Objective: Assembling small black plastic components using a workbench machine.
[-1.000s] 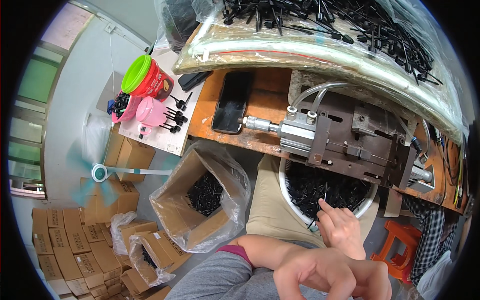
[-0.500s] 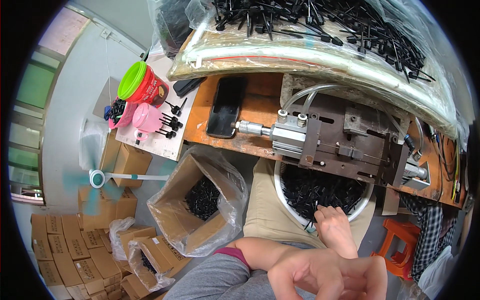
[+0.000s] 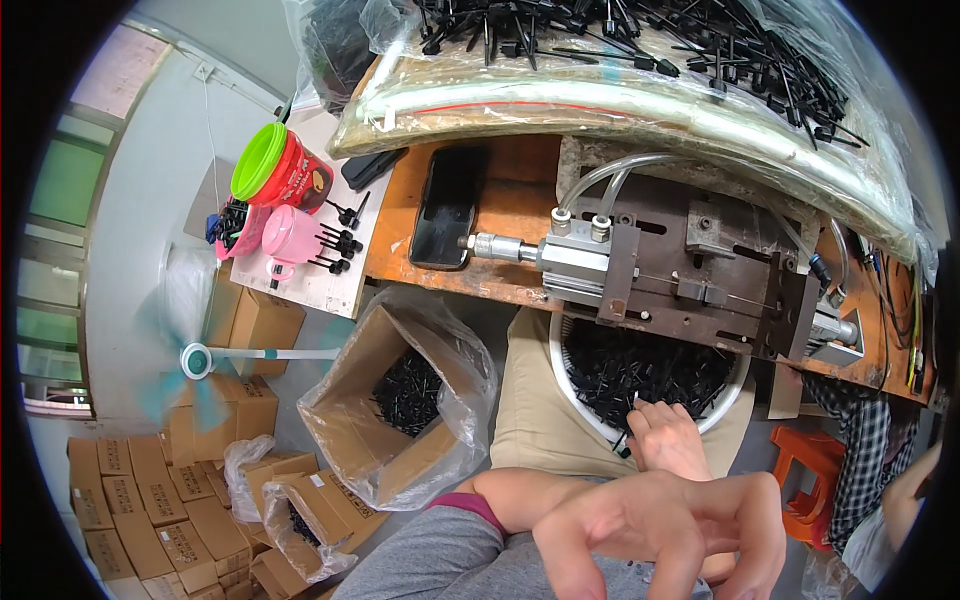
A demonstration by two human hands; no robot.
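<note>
My right hand (image 3: 668, 440) is over the near rim of a white round basin (image 3: 562, 385), which stands between my legs. Its fingers are bent together above the many small black plastic parts (image 3: 640, 365) in it. A pale tip and dark bits show by the fingers, but what they grip is hidden. Close to the camera, my left hand (image 3: 640, 530) reaches across over my right forearm. Its fingers are bent and apart, with nothing visible between them; the tips run out of the picture. Beyond the basin, a metal fixture with air cylinders (image 3: 690, 280) is mounted on the wooden bench (image 3: 400, 235).
A lined carton (image 3: 340, 420) of black parts stands left of my legs. Black stemmed parts (image 3: 510, 40) lie on a plastic-covered tray (image 3: 470, 110). The bench bears a phone (image 3: 445, 210); a red bucket (image 3: 295, 185) is further left. An orange stool (image 3: 800, 480) and another person's arm (image 3: 908, 490) are right.
The view has shifted slightly. My right hand stays at the basin's near rim with only a small finger movement. Another person's arm has come in at the right edge.
</note>
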